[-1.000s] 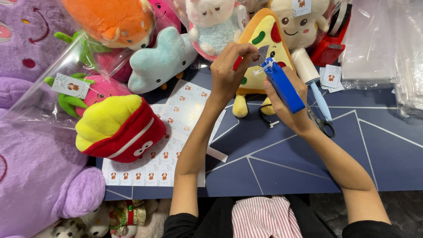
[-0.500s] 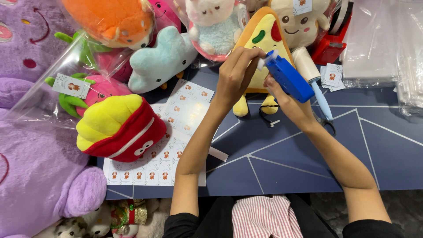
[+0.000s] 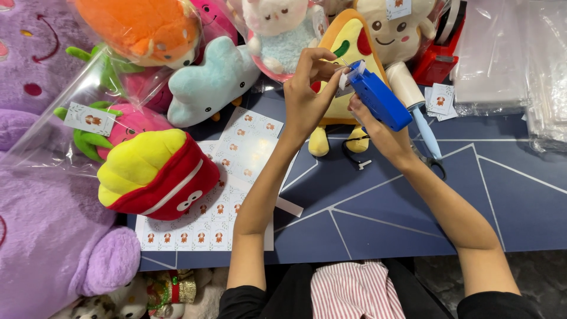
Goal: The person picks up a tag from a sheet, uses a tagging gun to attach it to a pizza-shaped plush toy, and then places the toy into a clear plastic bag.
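My right hand point(image 3: 373, 124) grips a blue tagging gun point(image 3: 378, 99), raised above the table with its needle end pointing up and left. My left hand point(image 3: 307, 88) pinches a small white paper tag point(image 3: 345, 80) at the tip of the gun. Both hands hover in front of a pizza-slice plush point(image 3: 345, 44) with yellow feet that lies on the blue table point(image 3: 413, 201).
A sheet of small printed tags point(image 3: 236, 171) lies left of my arm, partly under a yellow and red fries plush point(image 3: 156, 177). Bagged plush toys crowd the left and back. A lint roller point(image 3: 413, 97), scissors point(image 3: 434, 162), red tape dispenser point(image 3: 440, 53) and clear bags point(image 3: 508, 53) sit at right.
Both hands have lifted a little and drawn together; the gun tilted so its tip meets my left fingers, which now pinch the white tag against it.
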